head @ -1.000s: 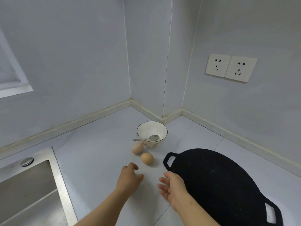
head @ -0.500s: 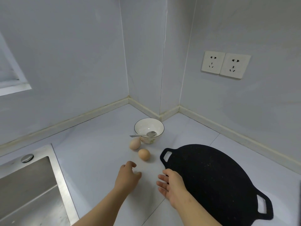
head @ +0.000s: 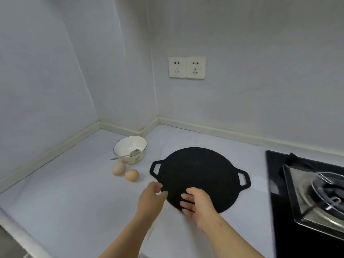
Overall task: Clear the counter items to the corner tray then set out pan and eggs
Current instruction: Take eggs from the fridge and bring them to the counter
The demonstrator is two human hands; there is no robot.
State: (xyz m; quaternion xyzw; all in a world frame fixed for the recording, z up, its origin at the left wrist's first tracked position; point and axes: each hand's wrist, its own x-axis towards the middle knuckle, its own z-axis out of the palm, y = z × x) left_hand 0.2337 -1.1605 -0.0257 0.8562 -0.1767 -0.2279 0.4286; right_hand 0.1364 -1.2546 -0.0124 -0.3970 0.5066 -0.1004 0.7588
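Note:
A flat black round pan with two loop handles lies on the white counter. Two brown eggs sit to its left, apart from it. Behind them stands a white bowl with a metal spoon resting in it. My left hand hovers at the pan's near-left edge, fingers loosely curled, holding nothing. My right hand is over the pan's near edge, palm turned left, fingers relaxed and empty.
A black gas hob with a steel burner tray fills the right side. Two wall sockets sit above the pan. Tiled walls meet in the corner behind the bowl.
The view has swung right: the sink has left the frame and the hob has come in. Both hands have shifted right, from beside the eggs to the pan's near edge.

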